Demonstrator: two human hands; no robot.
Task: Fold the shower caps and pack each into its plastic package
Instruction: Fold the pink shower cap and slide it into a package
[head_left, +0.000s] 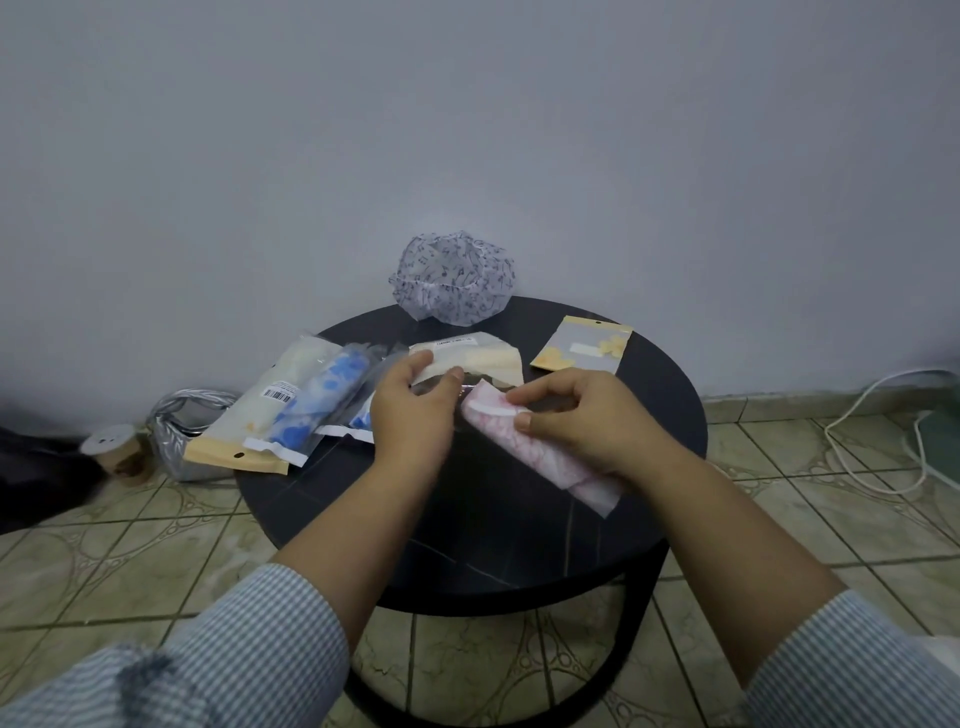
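A folded pink-patterned shower cap (524, 447) lies rolled in my right hand (576, 421), whose fingers curl round it above the round black table (519, 530). My left hand (410, 410) pinches the mouth of a clear plastic package (457, 387) right at the cap's upper end. An unfolded cap with a music-note print (452, 278) sits puffed up at the table's far edge. Two packed packages, one cream (265, 410) and one with a blue cap (322, 400), lie at the left. An empty yellow-trimmed package (584, 345) lies at the back right.
A cream package (483, 356) lies behind my hands. On the tiled floor to the left stand a silver bag (182, 431) and a paper cup (117, 452). A white cable (872, 431) runs along the floor at the right. A grey wall is behind the table.
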